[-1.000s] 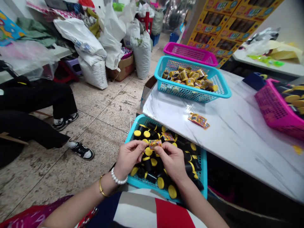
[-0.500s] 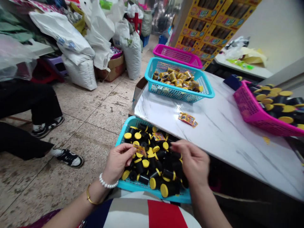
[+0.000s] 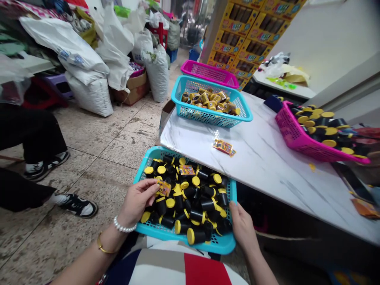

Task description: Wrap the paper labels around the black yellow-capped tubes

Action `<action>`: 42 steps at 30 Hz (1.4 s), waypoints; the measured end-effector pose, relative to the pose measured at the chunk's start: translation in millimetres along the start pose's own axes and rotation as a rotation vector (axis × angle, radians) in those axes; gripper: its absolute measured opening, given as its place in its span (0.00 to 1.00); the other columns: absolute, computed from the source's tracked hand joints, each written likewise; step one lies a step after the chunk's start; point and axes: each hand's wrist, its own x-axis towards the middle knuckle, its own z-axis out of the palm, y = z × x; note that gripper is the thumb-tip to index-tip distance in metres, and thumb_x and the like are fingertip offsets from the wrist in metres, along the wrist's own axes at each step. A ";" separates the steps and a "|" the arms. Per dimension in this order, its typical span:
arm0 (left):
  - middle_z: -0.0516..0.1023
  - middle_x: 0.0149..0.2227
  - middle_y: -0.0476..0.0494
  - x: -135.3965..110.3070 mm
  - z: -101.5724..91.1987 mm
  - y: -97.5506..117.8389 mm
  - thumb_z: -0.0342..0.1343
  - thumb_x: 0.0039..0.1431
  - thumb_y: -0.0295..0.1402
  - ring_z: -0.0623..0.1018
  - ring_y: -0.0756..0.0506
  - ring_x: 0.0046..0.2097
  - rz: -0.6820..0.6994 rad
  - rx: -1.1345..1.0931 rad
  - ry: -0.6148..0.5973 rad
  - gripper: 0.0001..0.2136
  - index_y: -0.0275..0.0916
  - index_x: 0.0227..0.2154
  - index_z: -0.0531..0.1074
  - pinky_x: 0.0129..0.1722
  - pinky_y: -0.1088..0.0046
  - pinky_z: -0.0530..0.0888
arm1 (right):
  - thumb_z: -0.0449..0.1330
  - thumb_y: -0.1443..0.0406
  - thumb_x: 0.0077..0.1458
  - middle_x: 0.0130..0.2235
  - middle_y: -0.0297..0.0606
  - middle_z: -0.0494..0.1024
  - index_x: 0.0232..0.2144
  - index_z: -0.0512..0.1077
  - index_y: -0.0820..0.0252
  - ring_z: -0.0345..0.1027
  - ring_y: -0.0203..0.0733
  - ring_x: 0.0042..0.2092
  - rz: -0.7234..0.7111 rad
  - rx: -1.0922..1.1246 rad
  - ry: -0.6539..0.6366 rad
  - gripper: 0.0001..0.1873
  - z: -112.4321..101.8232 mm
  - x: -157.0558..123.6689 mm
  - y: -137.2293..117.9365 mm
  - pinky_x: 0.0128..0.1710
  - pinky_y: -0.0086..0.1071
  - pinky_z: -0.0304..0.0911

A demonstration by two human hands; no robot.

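Observation:
My left hand [image 3: 141,198] pinches a small printed yellow-orange label [image 3: 163,188] between thumb and fingers, over the left part of a blue plastic basket [image 3: 190,242] at my lap. Many small black canisters with yellow lids [image 3: 198,215] fill this basket, lying at all angles. Another printed label [image 3: 187,170] lies on top of the canisters towards the far side. At the basket's right wall, my right hand [image 3: 243,225] grips the rim, thumb on top and fingers mostly hidden outside.
On the white marbled table [image 3: 261,170] lie several printed labels [image 3: 224,147]. A second blue basket [image 3: 212,118] holds canisters with labels on. To the right, a pink basket [image 3: 305,144] holds black canisters. White sacks [image 3: 86,91] and a seated person's legs [image 3: 44,134] are at left.
My right hand has moved from above the canisters down to the basket's right rim. The left hand still holds its label. The view has shifted slightly to the right.

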 end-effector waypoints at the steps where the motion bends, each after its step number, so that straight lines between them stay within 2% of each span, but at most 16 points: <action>1: 0.72 0.18 0.51 0.9 -1.9 1.4 0.70 0.44 0.40 0.62 0.58 0.17 -0.011 -0.005 0.006 0.17 0.34 0.33 0.76 0.16 0.85 0.55 | 0.52 0.42 0.55 0.40 0.43 0.81 0.50 0.72 0.63 0.75 0.53 0.40 -0.007 0.004 -0.021 0.35 0.3 -1.4 -2.3 0.40 0.38 0.70; 9: 0.68 0.15 0.53 1.6 -0.3 13.6 0.68 0.47 0.42 0.62 0.57 0.16 -0.063 0.028 -0.035 0.16 0.36 0.31 0.72 0.15 0.86 0.52 | 0.48 0.44 0.58 0.38 0.45 0.81 0.46 0.72 0.65 0.74 0.52 0.40 -0.067 -0.036 -0.107 0.33 11.8 5.3 -10.0 0.39 0.36 0.68; 12: 0.67 0.15 0.55 -1.0 1.8 18.0 0.65 0.50 0.44 0.59 0.57 0.15 -0.084 0.001 -0.060 0.16 0.38 0.31 0.70 0.14 0.86 0.49 | 0.45 0.45 0.60 0.33 0.43 0.81 0.42 0.74 0.64 0.75 0.51 0.38 -0.109 -0.200 -0.078 0.31 11.0 16.0 -8.1 0.34 0.34 0.67; 15: 0.67 0.16 0.55 -4.8 2.2 20.8 0.66 0.50 0.43 0.59 0.57 0.16 -0.079 0.004 -0.083 0.16 0.37 0.31 0.69 0.15 0.86 0.51 | 0.45 0.48 0.61 0.26 0.42 0.79 0.33 0.76 0.60 0.74 0.50 0.31 -0.169 -0.674 0.073 0.27 0.2 22.8 -16.9 0.27 0.33 0.60; 17: 0.67 0.17 0.55 -6.2 1.9 21.1 0.66 0.50 0.43 0.60 0.58 0.17 -0.079 0.019 -0.091 0.16 0.37 0.31 0.69 0.15 0.86 0.52 | 0.49 0.48 0.60 0.23 0.42 0.77 0.32 0.77 0.59 0.71 0.48 0.25 -0.239 -0.997 0.290 0.26 -5.8 23.3 -31.9 0.22 0.32 0.53; 19: 0.67 0.17 0.55 -6.5 1.9 20.2 0.66 0.50 0.43 0.59 0.58 0.17 -0.091 0.021 -0.088 0.17 0.37 0.31 0.69 0.15 0.86 0.52 | 0.53 0.50 0.60 0.25 0.42 0.78 0.33 0.77 0.60 0.70 0.47 0.26 -0.428 -1.123 0.509 0.22 -5.1 22.7 -53.1 0.22 0.32 0.51; 20: 0.67 0.17 0.55 -6.3 2.3 19.5 0.66 0.49 0.44 0.59 0.58 0.17 -0.100 0.012 -0.083 0.17 0.37 0.31 0.68 0.15 0.86 0.52 | 0.54 0.52 0.60 0.27 0.42 0.79 0.34 0.77 0.60 0.71 0.46 0.28 -0.570 -1.111 0.550 0.20 -1.2 23.0 -64.9 0.24 0.32 0.53; 21: 0.67 0.17 0.56 -6.1 3.0 18.8 0.66 0.49 0.44 0.59 0.58 0.16 -0.110 0.002 -0.077 0.17 0.37 0.31 0.68 0.15 0.86 0.51 | 0.54 0.56 0.61 0.30 0.42 0.79 0.36 0.77 0.60 0.72 0.45 0.32 -0.722 -1.077 0.524 0.17 5.2 24.2 -77.0 0.27 0.32 0.57; 23: 0.68 0.17 0.55 -5.8 5.3 17.9 0.67 0.47 0.44 0.59 0.58 0.15 -0.130 -0.015 -0.064 0.18 0.37 0.30 0.67 0.14 0.86 0.50 | 0.54 0.63 0.62 0.36 0.41 0.79 0.43 0.76 0.59 0.71 0.43 0.38 -0.974 -1.020 0.330 0.13 24.2 30.2 -99.6 0.36 0.31 0.61; 25: 0.68 0.16 0.55 -5.8 7.7 18.3 0.67 0.47 0.44 0.59 0.58 0.15 -0.139 -0.018 -0.055 0.18 0.37 0.30 0.67 0.14 0.86 0.49 | 0.53 0.67 0.62 0.39 0.41 0.77 0.51 0.73 0.57 0.69 0.42 0.40 -1.097 -1.052 0.111 0.16 47.2 39.8 -117.4 0.38 0.30 0.61; 27: 0.67 0.15 0.56 -5.8 8.3 20.2 0.68 0.46 0.44 0.58 0.58 0.15 -0.145 -0.014 -0.051 0.18 0.36 0.30 0.68 0.14 0.86 0.49 | 0.53 0.69 0.61 0.40 0.41 0.75 0.53 0.71 0.54 0.68 0.43 0.40 -1.125 -1.144 -0.039 0.19 67.9 50.2 -128.9 0.34 0.31 0.59; 30: 0.69 0.17 0.54 -3.8 2.4 26.0 0.68 0.46 0.43 0.59 0.58 0.15 -0.130 -0.020 -0.027 0.18 0.35 0.31 0.70 0.14 0.86 0.50 | 0.53 0.68 0.62 0.40 0.41 0.75 0.48 0.74 0.53 0.68 0.43 0.37 -1.081 -1.240 -0.137 0.15 84.5 61.1 -136.1 0.28 0.31 0.55; 33: 0.74 0.21 0.50 1.7 -12.0 33.1 0.68 0.47 0.40 0.62 0.57 0.17 -0.029 -0.069 0.077 0.15 0.36 0.32 0.72 0.14 0.85 0.51 | 0.51 0.66 0.63 0.39 0.40 0.75 0.45 0.75 0.54 0.68 0.43 0.38 -1.061 -1.246 -0.176 0.14 83.5 63.1 -136.6 0.28 0.31 0.55; 35: 0.76 0.25 0.49 7.2 -23.7 35.6 0.68 0.45 0.37 0.68 0.55 0.20 0.094 -0.124 0.207 0.14 0.36 0.31 0.73 0.16 0.84 0.59 | 0.50 0.66 0.63 0.40 0.42 0.76 0.47 0.74 0.55 0.68 0.45 0.41 -1.081 -1.243 -0.209 0.15 78.6 61.2 -136.2 0.30 0.32 0.57; 38: 0.77 0.29 0.50 14.6 -37.1 34.2 0.69 0.43 0.34 0.75 0.51 0.30 0.310 -0.120 0.361 0.12 0.38 0.30 0.74 0.31 0.79 0.72 | 0.51 0.67 0.62 0.46 0.44 0.75 0.55 0.68 0.55 0.68 0.46 0.43 -1.102 -1.249 -0.241 0.20 74.9 58.7 -137.2 0.32 0.33 0.60; 42: 0.79 0.31 0.48 15.2 -35.8 29.5 0.69 0.42 0.35 0.77 0.49 0.33 0.278 -0.153 0.329 0.12 0.37 0.29 0.74 0.36 0.75 0.74 | 0.49 0.70 0.62 0.55 0.46 0.70 0.60 0.62 0.51 0.69 0.46 0.44 -1.124 -1.278 -0.271 0.25 83.8 60.0 -141.3 0.33 0.33 0.62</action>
